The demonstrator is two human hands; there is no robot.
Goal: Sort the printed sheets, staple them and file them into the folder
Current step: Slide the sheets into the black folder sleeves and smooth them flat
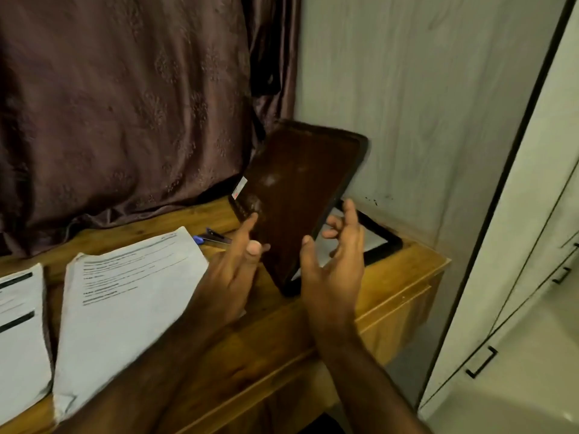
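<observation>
— Folder first: we see the dark brown hard-cover folder (297, 195) at the right end of the wooden table (391, 296), its front cover swung up and blurred. Where does its long axis run?

— From the near corner by our hands up and away toward the pale wall (407, 89); the lower flap, black-edged with a white sheet (372, 239) inside, lies flat beneath.

— And our left hand (232, 270)?

— Fingers nearly straight, tips against the raised cover's face, thumb loose. It grips nothing.

— Our right hand (332, 264)?

— Spread and relaxed just beside the cover's right edge; we cannot tell whether it touches.

— The printed sheets?

— Two white stacks lie flat to the left: one large stack (125, 308) under our left forearm, another (22, 333) at the frame's edge. A blue-handled stapler (211, 237) rests behind them, near the purple curtain (125, 104).
</observation>
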